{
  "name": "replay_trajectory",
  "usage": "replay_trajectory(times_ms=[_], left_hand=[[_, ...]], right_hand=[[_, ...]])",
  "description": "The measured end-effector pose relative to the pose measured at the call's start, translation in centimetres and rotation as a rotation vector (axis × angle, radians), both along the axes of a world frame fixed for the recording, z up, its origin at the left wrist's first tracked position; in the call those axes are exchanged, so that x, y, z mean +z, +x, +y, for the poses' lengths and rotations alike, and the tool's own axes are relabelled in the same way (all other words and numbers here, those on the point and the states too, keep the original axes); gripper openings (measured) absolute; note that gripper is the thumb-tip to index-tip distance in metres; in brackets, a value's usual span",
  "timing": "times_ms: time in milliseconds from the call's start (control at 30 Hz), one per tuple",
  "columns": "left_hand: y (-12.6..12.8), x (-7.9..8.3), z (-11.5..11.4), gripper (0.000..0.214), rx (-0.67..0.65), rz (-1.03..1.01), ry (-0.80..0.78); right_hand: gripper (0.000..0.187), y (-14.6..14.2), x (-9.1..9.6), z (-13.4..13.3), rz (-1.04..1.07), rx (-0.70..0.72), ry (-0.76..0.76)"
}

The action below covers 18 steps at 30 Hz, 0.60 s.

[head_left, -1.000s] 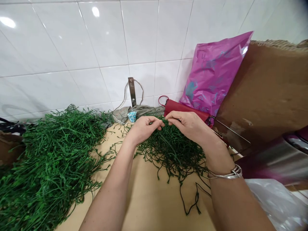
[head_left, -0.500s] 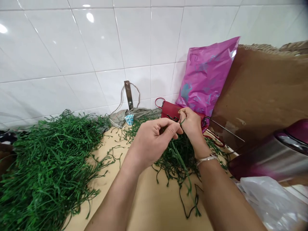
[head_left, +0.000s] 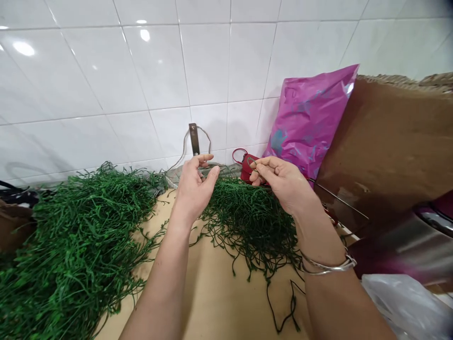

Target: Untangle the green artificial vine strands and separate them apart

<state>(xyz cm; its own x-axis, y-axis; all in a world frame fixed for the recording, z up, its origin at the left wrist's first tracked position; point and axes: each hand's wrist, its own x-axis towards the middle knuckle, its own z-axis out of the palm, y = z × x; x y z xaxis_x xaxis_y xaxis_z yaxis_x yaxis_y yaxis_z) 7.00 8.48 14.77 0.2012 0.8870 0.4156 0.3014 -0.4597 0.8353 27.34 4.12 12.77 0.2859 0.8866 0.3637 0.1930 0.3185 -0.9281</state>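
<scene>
A green strand (head_left: 252, 163) is pinched by the right hand (head_left: 279, 179), the left hand (head_left: 193, 189) held spread — a dark tangle (head_left: 247, 217) is left beneath, a larger green heap (head_left: 78, 236) at 9 o'clock

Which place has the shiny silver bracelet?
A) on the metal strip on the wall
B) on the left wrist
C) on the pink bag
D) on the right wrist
D. The silver bracelet wraps around the wrist of the right hand, while the wrist of the left hand is bare.
</scene>
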Motion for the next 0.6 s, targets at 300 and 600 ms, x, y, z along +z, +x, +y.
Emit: replay_trajectory(times_ms=[300,600], left_hand=[[-0.3,-0.5,1.0,0.032,0.0,-0.241,0.102],[0.4,-0.9,0.8,0.02,-0.044,-0.29,0.031]], right_hand=[[0.025,0.3,2.3,-2.6,-0.156,0.054,0.006],[0.017,0.7,3.7,-4.6,-0.528,-0.075,0.006]])
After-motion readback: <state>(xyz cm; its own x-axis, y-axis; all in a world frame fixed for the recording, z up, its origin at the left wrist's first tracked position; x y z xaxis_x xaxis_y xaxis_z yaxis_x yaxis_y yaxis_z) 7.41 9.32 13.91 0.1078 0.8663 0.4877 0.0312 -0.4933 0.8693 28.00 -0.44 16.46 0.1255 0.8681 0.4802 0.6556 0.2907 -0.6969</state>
